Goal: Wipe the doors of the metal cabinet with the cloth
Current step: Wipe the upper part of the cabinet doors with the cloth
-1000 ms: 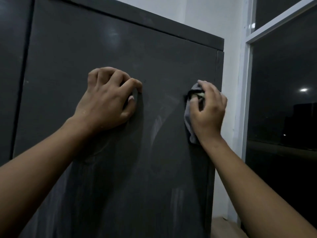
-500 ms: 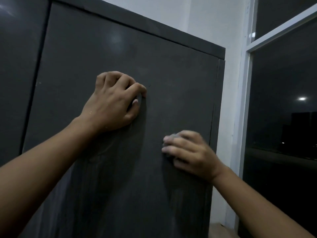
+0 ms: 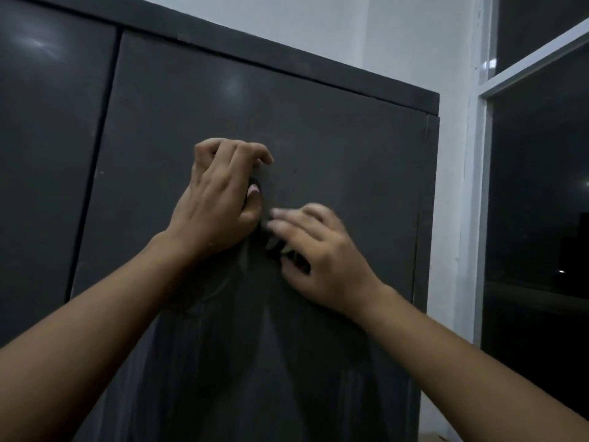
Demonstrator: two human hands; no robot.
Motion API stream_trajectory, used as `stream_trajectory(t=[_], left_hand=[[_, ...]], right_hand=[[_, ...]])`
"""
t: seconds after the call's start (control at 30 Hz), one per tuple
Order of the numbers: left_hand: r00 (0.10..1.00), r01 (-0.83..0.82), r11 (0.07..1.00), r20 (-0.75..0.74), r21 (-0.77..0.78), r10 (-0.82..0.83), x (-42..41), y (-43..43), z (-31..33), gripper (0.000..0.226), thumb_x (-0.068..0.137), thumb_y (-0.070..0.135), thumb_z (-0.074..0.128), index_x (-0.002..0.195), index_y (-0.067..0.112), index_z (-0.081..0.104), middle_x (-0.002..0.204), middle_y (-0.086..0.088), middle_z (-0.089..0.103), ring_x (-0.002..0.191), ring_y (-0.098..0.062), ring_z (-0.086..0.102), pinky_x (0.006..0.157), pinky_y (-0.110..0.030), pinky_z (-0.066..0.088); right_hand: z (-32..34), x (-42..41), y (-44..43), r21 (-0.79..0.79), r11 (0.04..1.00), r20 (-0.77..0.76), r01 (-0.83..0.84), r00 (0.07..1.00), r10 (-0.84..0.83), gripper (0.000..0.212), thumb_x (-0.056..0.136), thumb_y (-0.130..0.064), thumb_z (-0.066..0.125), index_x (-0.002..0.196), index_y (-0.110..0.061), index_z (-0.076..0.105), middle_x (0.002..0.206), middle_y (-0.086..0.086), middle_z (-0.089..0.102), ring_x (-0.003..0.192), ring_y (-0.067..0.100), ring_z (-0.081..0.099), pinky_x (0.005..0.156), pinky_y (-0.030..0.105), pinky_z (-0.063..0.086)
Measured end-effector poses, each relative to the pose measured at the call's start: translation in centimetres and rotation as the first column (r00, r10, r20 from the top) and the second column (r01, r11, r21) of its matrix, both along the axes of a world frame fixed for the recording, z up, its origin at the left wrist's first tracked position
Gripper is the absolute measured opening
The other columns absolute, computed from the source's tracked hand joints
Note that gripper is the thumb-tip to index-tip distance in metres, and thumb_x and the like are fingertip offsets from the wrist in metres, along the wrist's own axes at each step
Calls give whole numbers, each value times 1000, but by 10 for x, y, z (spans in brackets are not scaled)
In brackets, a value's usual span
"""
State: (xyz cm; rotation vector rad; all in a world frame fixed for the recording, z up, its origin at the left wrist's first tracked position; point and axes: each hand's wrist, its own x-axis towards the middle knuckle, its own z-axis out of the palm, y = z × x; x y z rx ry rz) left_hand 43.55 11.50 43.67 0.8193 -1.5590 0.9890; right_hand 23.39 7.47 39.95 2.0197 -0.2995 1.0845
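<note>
The right hand (image 3: 318,253) is sweeping left and slightly up from where it was half a second ago, and is now nearly touching the left hand (image 3: 220,199) on the right door (image 3: 334,148) of the metal cabinet (image 3: 287,70). Its blurred fingers are lying fairly flat and pointing left, pressing the cloth (image 3: 276,245) to the door. Only a pale scrap is showing beneath them, so its long axis is hidden. The left hand's fingers are curling on nothing, bracing against the door

White wall (image 3: 398,43) stands above and right of the right hand (image 3: 322,260). Further right, a white-framed window (image 3: 541,186) shows darkness with small distant lights. Room lighting is dim.
</note>
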Motion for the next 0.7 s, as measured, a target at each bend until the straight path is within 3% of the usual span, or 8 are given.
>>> stream_trajectory(t=[0.1,0.17,0.27,0.33,0.4,0.47,0.57,0.7], left_hand=[[1000,-5,999,25,38,4,3,2,1,41,83,11,55,123,19,48,115,-2,47,116,-27,31,92,-27,25],[999,11,997,36,79,-13,7,7,1,45,82,6,57,124,19,48,120,-3,46,119,-27,29,95,-28,24],[997,30,988,60,153,-40,20,21,5,51,81,1,60,126,22,47,127,-3,42,123,-18,24,98,-32,26],[995,-25,987,103,157,9,32,31,8,50,82,4,60,127,23,47,130,-4,42,125,-17,23,98,-35,28],[985,-127,983,134,129,110,47,40,10,45,84,14,57,127,23,48,131,-6,43,127,-27,28,98,-39,31],[969,-223,969,138,110,207,62,46,13,45,82,24,50,127,22,50,131,-7,46,126,-33,32,104,-48,34],[946,-298,950,159,93,281,86,47,17,47,81,31,44,126,19,51,131,-7,49,124,-35,40,110,-55,30],[939,-285,957,217,48,268,102,42,19,46,87,32,41,127,15,55,134,-7,49,124,-28,41,117,-47,18]], right_hand=[[-11,-19,-1,-1,1000,-274,4,962,-4,42,87,-18,67,129,-16,65,140,2,58,123,25,55,104,42,42],[-5,-36,-3,-36,999,-330,31,943,-41,42,90,-18,67,132,-17,64,144,2,55,127,24,54,105,42,42],[10,-52,-8,-24,999,39,-41,998,42,44,86,-7,71,130,-14,66,142,12,53,129,26,52,109,38,43],[31,-52,-8,-5,996,384,-89,920,84,49,83,-5,76,130,-17,66,137,14,54,122,25,56,106,24,43],[56,-41,-6,10,995,568,-101,820,77,51,84,-9,75,133,-16,63,129,11,59,116,20,59,102,10,37],[79,-20,-4,-4,995,656,-104,750,81,48,86,-13,71,133,-11,62,127,9,63,116,18,59,102,5,32],[101,22,0,-16,992,726,-129,680,100,45,83,-15,67,127,-9,65,128,8,65,119,22,59,106,20,39],[92,67,9,-94,989,481,-111,865,143,42,76,-19,67,118,-14,70,124,4,67,116,23,60,107,32,41]])
